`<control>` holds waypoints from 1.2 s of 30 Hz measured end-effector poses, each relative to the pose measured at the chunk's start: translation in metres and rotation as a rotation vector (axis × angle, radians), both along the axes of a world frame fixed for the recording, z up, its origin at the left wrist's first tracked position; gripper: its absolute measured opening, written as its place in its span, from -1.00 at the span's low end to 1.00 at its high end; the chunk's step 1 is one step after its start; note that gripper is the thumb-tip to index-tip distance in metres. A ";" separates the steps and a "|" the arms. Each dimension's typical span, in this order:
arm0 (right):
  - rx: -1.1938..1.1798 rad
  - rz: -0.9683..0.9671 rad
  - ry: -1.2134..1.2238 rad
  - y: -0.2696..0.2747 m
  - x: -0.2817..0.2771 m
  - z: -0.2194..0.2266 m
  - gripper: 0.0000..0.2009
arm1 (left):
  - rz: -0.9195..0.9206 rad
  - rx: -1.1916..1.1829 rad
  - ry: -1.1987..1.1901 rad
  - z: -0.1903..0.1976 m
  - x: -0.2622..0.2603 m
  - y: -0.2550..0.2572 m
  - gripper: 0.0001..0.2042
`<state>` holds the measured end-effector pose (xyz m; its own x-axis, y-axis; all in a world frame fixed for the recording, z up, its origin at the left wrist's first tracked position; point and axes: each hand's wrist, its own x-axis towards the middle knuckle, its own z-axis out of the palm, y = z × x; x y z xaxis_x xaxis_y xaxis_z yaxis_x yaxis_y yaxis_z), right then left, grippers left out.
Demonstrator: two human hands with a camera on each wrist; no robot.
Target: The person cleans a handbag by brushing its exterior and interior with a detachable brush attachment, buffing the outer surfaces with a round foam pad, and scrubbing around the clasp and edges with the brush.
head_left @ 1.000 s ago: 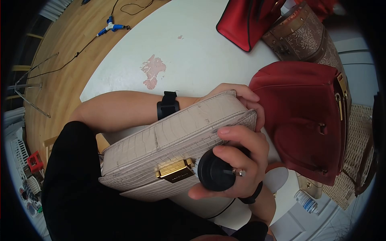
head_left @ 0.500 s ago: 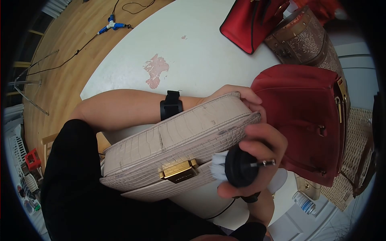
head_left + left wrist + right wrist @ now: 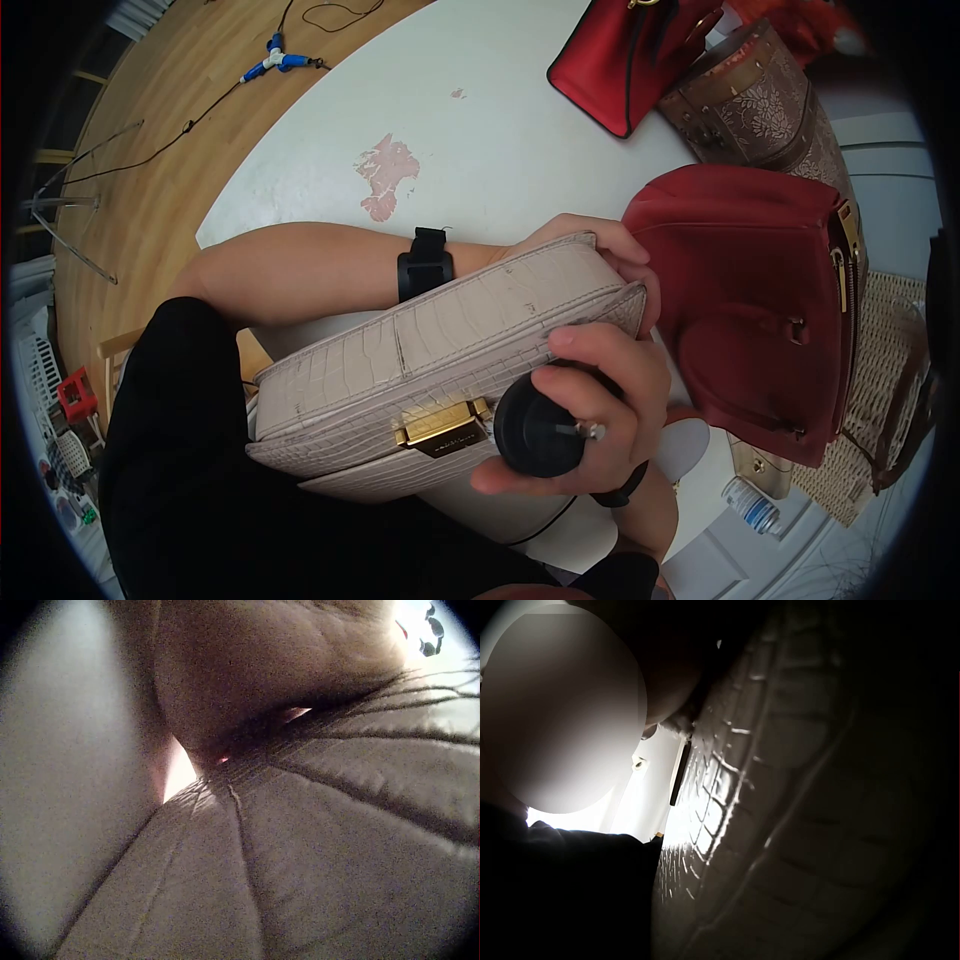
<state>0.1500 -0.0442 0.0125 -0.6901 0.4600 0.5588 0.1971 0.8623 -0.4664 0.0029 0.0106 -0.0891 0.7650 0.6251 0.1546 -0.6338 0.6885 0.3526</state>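
Note:
A cream crocodile-textured handbag (image 3: 350,370) lies tilted across the person's lap in the head view, its gold clasp (image 3: 440,430) facing up. My left hand (image 3: 600,243) grips the bag's far end, with fingers curled over the corner. In my right hand (image 3: 628,400) is a round black drill brush (image 3: 540,430) with a metal shank; its bristles face the front flap beside the clasp and are mostly hidden behind the brush's base. The left wrist view has the bag's creased panel (image 3: 345,847) close up under the hand. Dark and near, the textured side (image 3: 780,802) fills much of the right wrist view.
A dark red bag (image 3: 750,260) stands just right of the hands on the white table (image 3: 480,150). Beyond it are a bright red bag (image 3: 620,70) and a brown patterned bag (image 3: 750,100). A woven bag (image 3: 870,350) and a small can (image 3: 752,505) are at the right.
The right hand with the brush swung out to the right, showing the white bristles, then came back left against the flap by the clasp. The left hand keeps its grip on the bag.

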 end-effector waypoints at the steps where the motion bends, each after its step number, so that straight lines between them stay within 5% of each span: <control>1: -0.017 0.026 0.003 0.000 0.000 0.000 -0.24 | -0.153 -0.163 -0.092 0.005 -0.002 0.000 -0.45; 5: -0.013 0.025 0.141 0.003 -0.004 -0.002 -0.39 | -0.163 -0.155 -0.075 0.003 -0.001 0.002 -0.46; 13: -0.038 -0.091 0.060 0.001 0.002 0.001 -0.35 | 0.347 0.434 -0.191 -0.017 0.004 0.000 -0.70; 16: -0.023 -0.058 0.074 0.002 0.003 0.000 -0.36 | 0.170 0.254 -0.193 -0.024 0.004 0.004 -0.67; 23: -0.023 -0.073 0.077 0.003 -0.003 0.002 -0.39 | 0.336 0.521 -0.267 -0.021 0.008 0.003 -0.65; 26: -0.005 -0.054 0.118 0.003 -0.002 -0.002 -0.41 | 0.276 0.304 -0.257 -0.020 0.007 0.001 -0.67; 29: -0.011 0.013 0.015 0.003 0.001 -0.004 -0.29 | 0.007 0.071 -0.121 -0.016 0.004 0.005 -0.58; 31: -0.016 -0.010 0.180 0.004 -0.007 -0.006 -0.42 | -0.105 -0.194 -0.131 -0.005 0.000 0.001 -0.49; 36: 0.034 0.046 0.123 0.000 -0.004 -0.004 -0.45 | -0.184 -0.248 -0.041 0.023 -0.004 -0.002 -0.48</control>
<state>0.1457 -0.0438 0.0083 -0.6350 0.4087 0.6555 0.0999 0.8849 -0.4549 -0.0007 0.0091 -0.0663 0.8650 0.4994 0.0479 -0.5010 0.8547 0.1359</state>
